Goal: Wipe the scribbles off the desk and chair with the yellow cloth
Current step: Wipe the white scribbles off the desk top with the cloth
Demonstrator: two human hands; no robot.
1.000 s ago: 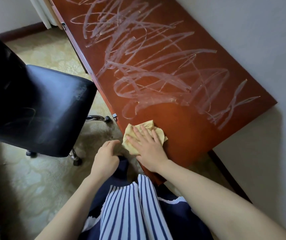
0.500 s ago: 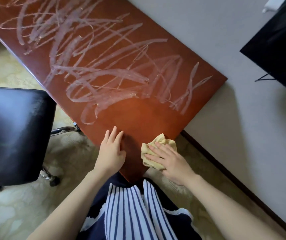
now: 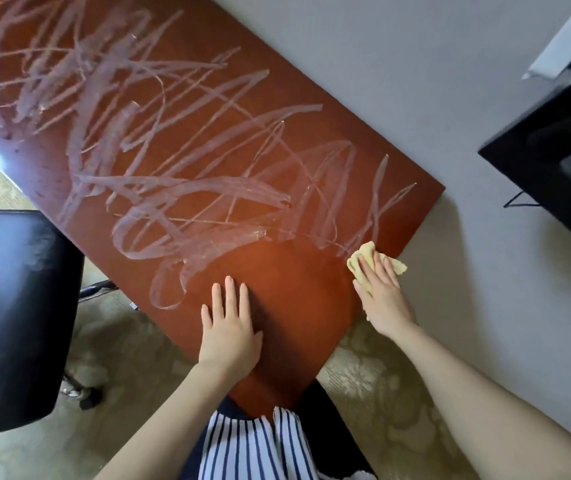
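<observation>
Yellow cloth [image 3: 367,259] bunched flat under the right hand [image 3: 382,296], at the desk [image 3: 294,306] edge nearest the wall. Right fingers [image 3: 379,271] close together and straight, pressing down on the cloth, not curled round it. Just past those fingertips, the nearest pale scribbles [image 3: 180,161], with the cloth touching the end of one line. Left hand [image 3: 230,327] flat on bare wood, fingers a little apart, holding nothing, likely just steadying. Between the two hands, clean brown wood with no marks. Beyond both sets of fingertips, scribbles all over the rest of the desk.

Step now, most likely: wiping the desk, only just begun. Next move calls for: pressing hard and rubbing the cloth forward over the lines. Black chair [image 3: 10,317] off to the left of the left hand, not wiped yet; any marks on it too dark to tell.
</observation>
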